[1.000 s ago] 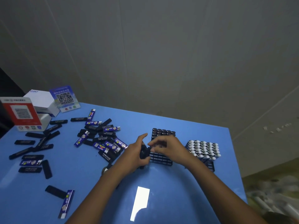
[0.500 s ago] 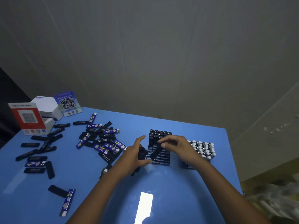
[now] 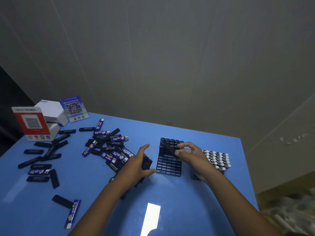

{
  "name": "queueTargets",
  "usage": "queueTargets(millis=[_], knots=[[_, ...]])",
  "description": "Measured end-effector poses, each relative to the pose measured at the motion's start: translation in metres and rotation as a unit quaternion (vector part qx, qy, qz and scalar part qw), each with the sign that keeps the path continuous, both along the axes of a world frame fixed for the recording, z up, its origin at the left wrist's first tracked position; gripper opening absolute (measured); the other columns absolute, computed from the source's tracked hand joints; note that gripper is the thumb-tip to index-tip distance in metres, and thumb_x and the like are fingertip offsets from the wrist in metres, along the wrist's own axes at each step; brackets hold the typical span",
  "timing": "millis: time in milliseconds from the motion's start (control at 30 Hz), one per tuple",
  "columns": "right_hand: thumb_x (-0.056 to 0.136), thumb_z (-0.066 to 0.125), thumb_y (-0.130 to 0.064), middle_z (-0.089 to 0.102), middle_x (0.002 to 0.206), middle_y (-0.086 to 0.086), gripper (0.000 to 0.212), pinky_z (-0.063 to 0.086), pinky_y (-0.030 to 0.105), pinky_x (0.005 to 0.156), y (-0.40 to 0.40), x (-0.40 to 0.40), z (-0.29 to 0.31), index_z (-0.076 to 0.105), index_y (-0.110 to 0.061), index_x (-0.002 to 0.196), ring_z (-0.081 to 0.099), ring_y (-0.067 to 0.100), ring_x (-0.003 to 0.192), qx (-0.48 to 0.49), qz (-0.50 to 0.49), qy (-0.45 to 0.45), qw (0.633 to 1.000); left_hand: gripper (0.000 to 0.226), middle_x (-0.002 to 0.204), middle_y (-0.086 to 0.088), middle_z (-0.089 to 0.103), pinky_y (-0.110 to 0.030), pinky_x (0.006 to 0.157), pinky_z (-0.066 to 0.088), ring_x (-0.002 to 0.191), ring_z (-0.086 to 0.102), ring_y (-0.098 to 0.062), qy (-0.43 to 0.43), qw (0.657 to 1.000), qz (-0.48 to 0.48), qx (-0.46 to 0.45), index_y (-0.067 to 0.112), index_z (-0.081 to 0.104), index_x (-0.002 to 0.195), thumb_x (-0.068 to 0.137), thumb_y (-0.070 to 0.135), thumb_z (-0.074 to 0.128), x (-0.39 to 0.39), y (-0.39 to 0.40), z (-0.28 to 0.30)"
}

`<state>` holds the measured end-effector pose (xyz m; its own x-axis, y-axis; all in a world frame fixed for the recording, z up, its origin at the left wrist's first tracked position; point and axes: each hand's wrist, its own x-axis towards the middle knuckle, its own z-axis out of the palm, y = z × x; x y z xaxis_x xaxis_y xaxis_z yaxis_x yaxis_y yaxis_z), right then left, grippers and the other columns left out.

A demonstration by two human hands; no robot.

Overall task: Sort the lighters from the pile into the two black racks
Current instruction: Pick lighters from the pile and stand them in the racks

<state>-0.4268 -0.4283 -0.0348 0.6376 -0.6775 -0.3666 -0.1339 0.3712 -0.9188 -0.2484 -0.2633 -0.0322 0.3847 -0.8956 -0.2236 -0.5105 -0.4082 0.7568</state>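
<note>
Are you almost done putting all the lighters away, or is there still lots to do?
About halfway, I'd guess. The right rack looks full of white-topped lighters. The middle rack has only its far rows filled. The right hand is slotting a black lighter in, and the left hand holds a bunch of black lighters. Lots still lie in the pile on the table.

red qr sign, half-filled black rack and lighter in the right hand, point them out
red qr sign (image 3: 32, 122), head view, its red front face
half-filled black rack (image 3: 167, 165), head view, its empty front slots
black lighter (image 3: 168, 148), head view, its body above the pinching fingers
</note>
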Motion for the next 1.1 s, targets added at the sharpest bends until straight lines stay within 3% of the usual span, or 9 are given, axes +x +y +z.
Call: queueTargets(millis=[133,200,300,433,567,700,800,933,1100], knots=[[0.088,0.069,0.003,0.068,0.088,0.009,0.042,0.058,0.029,0.081,0.002,0.005,0.002,0.057,-0.011,0.126,0.068,0.021,0.082,-0.046,0.041,0.008,0.998,0.098,0.113,0.006,0.052,-0.015,0.091,0.036,0.108,0.054,-0.01,0.001,1.0,0.002,-0.002,0.031,0.016,0.155,0.081,0.032,0.081,0.004,-0.001,-0.004],[0.089,0.07,0.001,0.065,0.085,0.003,0.056,0.057,0.033,0.088,0.002,0.005,0.001,0.052,-0.025,0.135,0.067,0.019,0.082,-0.098,0.069,0.02,0.993,0.097,0.111,0.005,0.052,-0.015,0.089,0.035,0.107,0.054,-0.01,0.0,1.0,0.003,-0.003,0.032,0.017,0.155,0.081,0.032,0.081,0.005,-0.002,-0.006],[0.089,0.069,0.0,0.059,0.087,0.002,0.068,0.053,0.029,0.083,0.001,0.008,0.0,0.046,-0.04,0.14,0.062,0.016,0.076,-0.161,0.112,0.023,0.98,0.097,0.113,0.005,0.053,-0.016,0.091,0.035,0.112,0.055,-0.013,0.009,1.0,0.005,-0.003,0.032,0.018,0.154,0.081,0.032,0.081,0.007,-0.004,-0.011],[0.087,0.071,-0.002,0.059,0.086,0.005,0.054,0.055,0.035,0.079,-0.001,0.016,-0.006,0.055,-0.038,0.124,0.061,0.013,0.069,-0.224,0.123,0.049,0.966,0.096,0.113,0.002,0.056,-0.017,0.091,0.037,0.111,0.057,-0.014,0.01,1.0,0.01,-0.002,0.032,0.02,0.154,0.08,0.032,0.082,0.011,-0.007,-0.018],[0.089,0.069,-0.003,0.064,0.081,0.013,0.028,0.056,0.033,0.075,-0.003,0.023,-0.008,0.058,-0.025,0.102,0.06,0.028,0.071,-0.307,0.067,0.086,0.946,0.097,0.112,0.002,0.057,-0.018,0.092,0.037,0.109,0.057,-0.014,0.009,1.0,0.01,0.002,0.033,0.019,0.154,0.08,0.034,0.082,0.016,-0.009,-0.023],[0.086,0.07,-0.003,0.066,0.08,0.004,0.026,0.054,0.032,0.069,-0.008,0.03,-0.013,0.057,-0.025,0.089,0.062,0.019,0.069,-0.359,0.058,0.129,0.923,0.096,0.112,0.002,0.057,-0.017,0.091,0.037,0.104,0.055,-0.011,0.014,1.0,0.009,0.007,0.031,0.02,0.154,0.08,0.033,0.081,0.02,-0.011,-0.026],[0.084,0.07,-0.005,0.063,0.076,-0.002,0.029,0.053,0.033,0.068,-0.011,0.034,-0.017,0.054,-0.03,0.088,0.058,0.011,0.066,-0.401,0.084,0.166,0.897,0.096,0.114,0.002,0.055,-0.016,0.091,0.035,0.108,0.055,-0.012,0.02,1.0,0.011,0.006,0.032,0.02,0.154,0.08,0.032,0.081,0.022,-0.012,-0.028],[0.085,0.07,-0.012,0.058,0.079,-0.007,0.024,0.045,0.021,0.067,-0.015,0.039,-0.021,0.061,-0.028,0.1,0.057,0.006,0.072,-0.478,0.109,0.192,0.85,0.095,0.115,0.001,0.056,-0.016,0.088,0.035,0.107,0.056,-0.013,0.023,1.0,0.013,0.011,0.033,0.02,0.154,0.081,0.032,0.081,0.023,-0.014,-0.029],[0.083,0.081,-0.028,0.065,0.071,-0.004,0.026,0.046,0.026,0.064,-0.02,0.046,-0.024,0.06,-0.015,0.091,0.06,0.012,0.069,-0.451,0.088,0.25,0.852,0.094,0.114,-0.001,0.057,-0.017,0.086,0.036,0.104,0.056,-0.013,0.027,1.0,0.012,0.012,0.033,0.02,0.154,0.082,0.032,0.08,0.026,-0.016,-0.031]])
